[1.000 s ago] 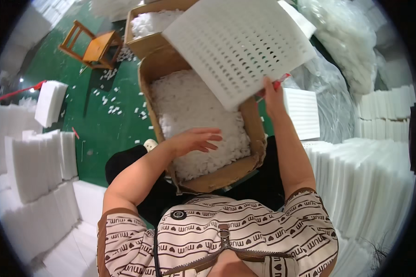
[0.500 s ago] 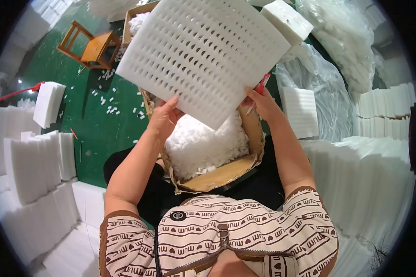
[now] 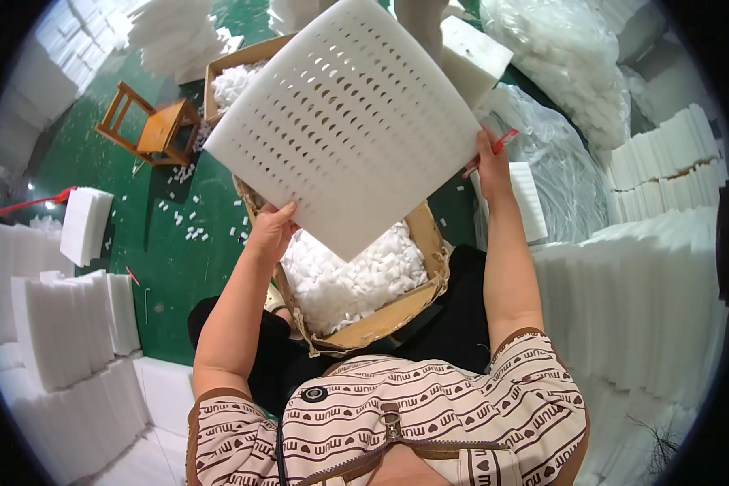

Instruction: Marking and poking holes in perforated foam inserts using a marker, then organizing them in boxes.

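A square white foam sheet (image 3: 340,130) with rows of punched holes is held up in front of me, tilted, one corner pointing toward me. My left hand (image 3: 271,231) pinches its near left edge between thumb and fingers. At the sheet's right corner, my right hand (image 3: 492,166) grips the edge and also has a slim red pen-like tool (image 3: 506,139) in its fingers; the tool's exact kind is unclear. Beneath the sheet, between my legs, stands a worn cardboard box (image 3: 389,316) with small white foam pieces (image 3: 356,271) in it. The sheet hides the box's far part.
A wooden chair (image 3: 164,130) stands at the far left, near another box (image 3: 211,91) of foam bits. Foam scraps lie scattered on the green floor (image 3: 166,267). Stacked foam sheets line the left (image 3: 61,332) and right (image 3: 632,292). Clear plastic bags (image 3: 571,69) sit at the back right.
My right hand has slid from the sheet's near right edge out to its right corner. The sheet has turned, its near corner shifting left and closer to me; my left hand still holds its edge.
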{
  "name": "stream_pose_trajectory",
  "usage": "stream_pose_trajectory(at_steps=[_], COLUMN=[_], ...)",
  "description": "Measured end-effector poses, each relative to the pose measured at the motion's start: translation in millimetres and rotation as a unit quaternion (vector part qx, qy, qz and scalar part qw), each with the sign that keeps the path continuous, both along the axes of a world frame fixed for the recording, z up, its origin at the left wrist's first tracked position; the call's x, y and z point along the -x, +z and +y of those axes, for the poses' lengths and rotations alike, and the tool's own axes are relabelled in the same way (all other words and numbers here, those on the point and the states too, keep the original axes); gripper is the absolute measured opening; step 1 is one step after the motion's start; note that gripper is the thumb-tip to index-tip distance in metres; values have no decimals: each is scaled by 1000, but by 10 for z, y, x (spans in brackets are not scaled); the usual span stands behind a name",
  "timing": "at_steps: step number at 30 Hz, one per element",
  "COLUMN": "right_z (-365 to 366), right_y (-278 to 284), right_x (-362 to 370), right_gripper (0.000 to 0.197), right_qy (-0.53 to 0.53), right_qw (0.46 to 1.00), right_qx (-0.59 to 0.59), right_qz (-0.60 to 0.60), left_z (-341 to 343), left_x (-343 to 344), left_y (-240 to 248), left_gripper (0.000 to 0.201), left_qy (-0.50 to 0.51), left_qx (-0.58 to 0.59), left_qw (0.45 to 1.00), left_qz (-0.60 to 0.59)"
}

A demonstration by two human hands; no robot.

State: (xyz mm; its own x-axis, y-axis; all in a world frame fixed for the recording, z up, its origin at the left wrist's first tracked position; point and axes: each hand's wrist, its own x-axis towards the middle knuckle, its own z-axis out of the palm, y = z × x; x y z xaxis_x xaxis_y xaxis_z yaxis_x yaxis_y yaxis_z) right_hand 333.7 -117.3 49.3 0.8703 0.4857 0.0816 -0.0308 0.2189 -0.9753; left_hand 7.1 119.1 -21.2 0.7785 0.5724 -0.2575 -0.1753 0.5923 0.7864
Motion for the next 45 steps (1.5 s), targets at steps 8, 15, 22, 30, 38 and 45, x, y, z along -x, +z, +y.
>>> stream_pose_trajectory(at_steps=[8, 15, 22, 30, 38, 45], right_z=[-798, -1429, -1558, -1611, -2050, -2268], right_y=[87, -205, -630, -1131, -1753, -2386], right_x=[39, 190, 154, -453, -902, -1131], right_gripper=[21, 20, 19, 17, 17, 16], right_qy=[125, -61, -190, -302, -357, -406], right_qw=[974, 977, 955, 915, 873, 827], right_qx=[181, 162, 130, 96, 95, 105], right_qz=[57, 125, 187, 251, 318, 376], left_z=[54, -189, -1022, -2073, -2181, -2173], left_x=[-100, -110, -161, -7, -51, -155], left_y=[108, 141, 165, 257, 158, 200], left_gripper=[42, 43, 43, 63, 72, 75], left_qy=[-12, -108, -283, -342, -385, -402], left_qx=[9, 10, -286, -632, -569, -528], left_qw=[999, 993, 915, 687, 701, 715], left_qz=[-44, -54, 40, 107, 188, 219])
